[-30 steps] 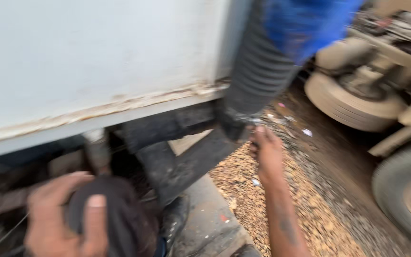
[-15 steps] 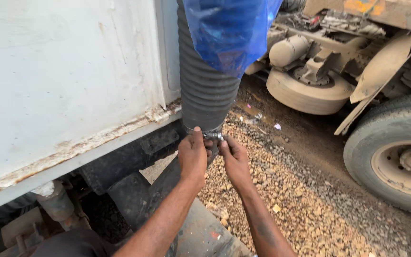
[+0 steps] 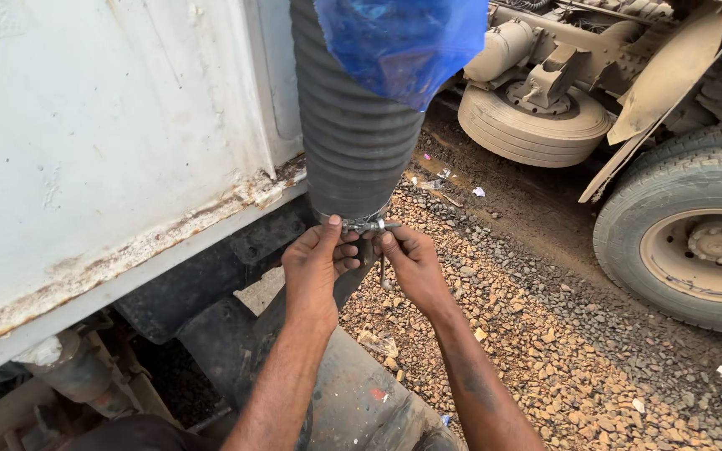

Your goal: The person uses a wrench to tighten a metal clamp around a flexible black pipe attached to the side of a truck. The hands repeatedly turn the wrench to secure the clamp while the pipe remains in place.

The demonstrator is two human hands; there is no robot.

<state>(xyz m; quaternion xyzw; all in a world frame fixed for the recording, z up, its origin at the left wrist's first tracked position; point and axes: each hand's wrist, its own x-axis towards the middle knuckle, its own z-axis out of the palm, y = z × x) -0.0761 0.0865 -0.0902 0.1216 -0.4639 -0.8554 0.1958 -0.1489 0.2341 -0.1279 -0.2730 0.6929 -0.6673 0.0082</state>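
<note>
Biggest thing first: a white truck body panel (image 3: 102, 142), rusty along its lower edge, is seen up and to the left of both hands, with a neighbouring truck's dusty tyre (image 3: 695, 242) well off to the right of them across reddish gravel (image 3: 561, 351). Straight above the hands a fat black ribbed hose (image 3: 353, 125) is hung near enough vertically, its long axis running up and down, its top wrapped in blue plastic sheet (image 3: 403, 42). Round the hose's bottom end a thin metal hose clamp (image 3: 361, 222) is fitted, so it's lying right at the fingertips, just above both palms. The left hand (image 3: 315, 267) is pressed against the clamp's near side, thumb up on the band and fingers curled together under it. The right hand (image 3: 411, 263) is pinched on the clamp's screw end, where a short metal stem (image 3: 384, 271) is seen pointing downward beside the palm. Both hands are about equally close; the screw sits on the right hand's side. Below the wrists a grimy dark fender (image 3: 361, 401) is visible.
</note>
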